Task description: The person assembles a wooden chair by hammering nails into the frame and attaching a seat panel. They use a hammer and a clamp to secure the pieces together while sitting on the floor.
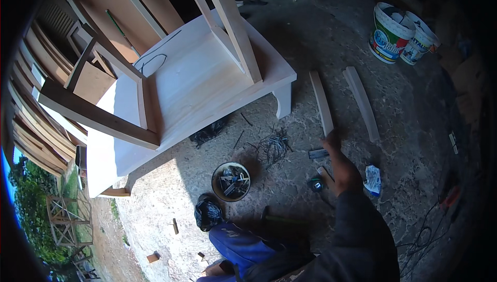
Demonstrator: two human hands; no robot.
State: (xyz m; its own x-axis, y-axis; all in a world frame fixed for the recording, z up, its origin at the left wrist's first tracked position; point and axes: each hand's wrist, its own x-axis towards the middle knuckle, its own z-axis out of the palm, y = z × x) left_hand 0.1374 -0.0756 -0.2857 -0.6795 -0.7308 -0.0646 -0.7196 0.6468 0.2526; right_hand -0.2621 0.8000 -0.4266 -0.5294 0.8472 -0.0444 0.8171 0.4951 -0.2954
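My right arm reaches forward over the floor, and my right hand (333, 139) is closed at the near end of a pale wooden strip (321, 100). A second wooden strip (362, 103) lies to its right, apart from the hand. Just left of my wrist is a small dark block (318, 153). Under the forearm side sit a round dark tape measure (315, 184) and a short piece of wood (326, 176). A blue and white packet (372, 180) lies right of the forearm. My left hand does not show.
A pale wooden table (196, 80) with upright frames on it fills the upper left. A bucket of tools (231, 181), a pile of nails (273, 149) and a black bag (208, 214) are near my knee. Paint buckets (388, 32) stand far right; cables (422, 238) lie lower right.
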